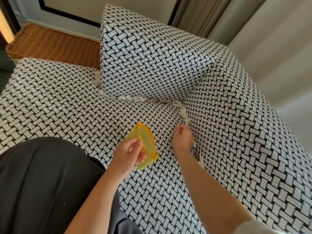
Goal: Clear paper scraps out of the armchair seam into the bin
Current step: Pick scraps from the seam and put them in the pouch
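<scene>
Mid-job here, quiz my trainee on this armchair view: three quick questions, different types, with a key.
1. True or false: the bin stands on the floor.
2. Which hand is at the paper scraps? A: left hand. B: right hand.
3. Fill in: the bin's colour is ____.
Key: 1 false, the left hand holds it; 2 B; 3 yellow.

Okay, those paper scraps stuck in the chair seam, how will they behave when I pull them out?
Probably very light and floppy: the scraps look like small crumpled shreds. They will likely come out a few at a time, since they lie as separate bits along the seam. Some may drop, so keep the bin close.
</scene>
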`<state>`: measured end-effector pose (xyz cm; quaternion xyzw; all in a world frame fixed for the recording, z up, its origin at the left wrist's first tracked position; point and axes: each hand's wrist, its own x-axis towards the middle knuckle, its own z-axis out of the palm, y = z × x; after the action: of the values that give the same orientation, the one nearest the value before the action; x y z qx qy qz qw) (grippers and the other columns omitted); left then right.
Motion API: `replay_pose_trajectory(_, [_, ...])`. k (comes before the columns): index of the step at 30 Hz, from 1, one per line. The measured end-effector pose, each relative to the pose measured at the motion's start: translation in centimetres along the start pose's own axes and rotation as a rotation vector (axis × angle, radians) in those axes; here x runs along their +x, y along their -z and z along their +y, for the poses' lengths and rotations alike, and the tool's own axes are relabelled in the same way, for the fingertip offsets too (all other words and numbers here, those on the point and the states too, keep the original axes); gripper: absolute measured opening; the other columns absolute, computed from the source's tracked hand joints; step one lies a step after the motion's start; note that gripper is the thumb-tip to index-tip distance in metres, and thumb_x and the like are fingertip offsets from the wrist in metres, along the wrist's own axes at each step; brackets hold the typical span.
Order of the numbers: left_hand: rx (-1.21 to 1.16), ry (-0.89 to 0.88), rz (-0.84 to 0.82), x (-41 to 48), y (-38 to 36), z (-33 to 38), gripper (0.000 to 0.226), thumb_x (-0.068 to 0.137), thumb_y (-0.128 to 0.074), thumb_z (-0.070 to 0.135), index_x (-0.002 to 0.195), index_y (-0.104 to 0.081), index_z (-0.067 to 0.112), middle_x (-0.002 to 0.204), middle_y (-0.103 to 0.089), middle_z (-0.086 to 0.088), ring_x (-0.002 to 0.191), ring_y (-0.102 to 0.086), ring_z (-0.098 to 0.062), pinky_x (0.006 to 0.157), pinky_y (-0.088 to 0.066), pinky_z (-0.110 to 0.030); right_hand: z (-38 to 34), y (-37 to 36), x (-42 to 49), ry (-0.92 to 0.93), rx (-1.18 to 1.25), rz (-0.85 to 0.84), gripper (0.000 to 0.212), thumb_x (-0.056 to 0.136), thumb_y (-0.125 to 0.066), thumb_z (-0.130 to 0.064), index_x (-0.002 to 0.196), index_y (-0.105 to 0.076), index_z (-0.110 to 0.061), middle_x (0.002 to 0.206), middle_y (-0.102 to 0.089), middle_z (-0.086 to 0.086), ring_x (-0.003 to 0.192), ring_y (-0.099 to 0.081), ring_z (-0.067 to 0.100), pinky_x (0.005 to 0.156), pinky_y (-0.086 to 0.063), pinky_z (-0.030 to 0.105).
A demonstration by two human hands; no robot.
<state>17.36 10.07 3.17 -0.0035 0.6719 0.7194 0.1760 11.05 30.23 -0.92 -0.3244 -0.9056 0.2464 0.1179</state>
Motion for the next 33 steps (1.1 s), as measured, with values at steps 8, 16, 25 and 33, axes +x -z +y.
replay_pose_trajectory(8, [0.059,0.014,0.038,-0.8,0.0,0.6,0.027,0.096,-0.043,0.017,0.074,-0.055,0.006,0.058,-0.058,0.003,0.049,-0.053,-0.003,0.049,-0.042,-0.017,-2.9,2.9,-9.1,-0.047,0.701,-0.273,0.025,0.091,-0.056,-0.020,0.068,-0.058,-0.010,0.053,-0.043,-0.003,0.049,-0.033,0.008,0.047,-0.031,0.019])
replay_pose_trajectory(16, [0.015,0.043,0.044,-1.1,0.4,0.5,0.028,0.097,-0.041,0.017,0.077,-0.057,0.005,0.060,-0.057,-0.004,0.056,-0.052,-0.017,0.048,-0.042,-0.021,-6.3,5.9,-11.8,0.335,0.601,-0.344,0.012,0.085,-0.064,-0.023,0.074,-0.070,-0.021,0.076,-0.060,-0.002,0.073,-0.047,0.000,0.067,-0.038,0.014])
replay_pose_trajectory(25, [0.048,0.026,0.057,-1.3,0.3,0.5,0.024,0.096,-0.043,0.016,0.076,-0.056,0.008,0.061,-0.060,-0.001,0.054,-0.054,-0.011,0.049,-0.044,-0.018,-1.2,3.5,-5.8,0.077,0.137,-0.182,0.037,0.097,-0.043,-0.026,0.132,-0.046,-0.017,0.124,-0.051,0.007,0.083,-0.050,0.009,0.061,-0.039,0.016])
replay_pose_trajectory(33, [0.033,0.027,0.039,-0.7,0.2,0.2,0.026,0.096,-0.042,0.016,0.075,-0.055,0.007,0.053,-0.061,0.004,0.051,-0.054,-0.008,0.047,-0.043,-0.017,1.9,2.0,-1.3,-0.073,-0.322,-0.084,0.039,0.097,-0.037,-0.038,0.128,-0.041,-0.014,0.095,-0.062,0.006,0.067,-0.056,0.018,0.049,-0.036,0.021])
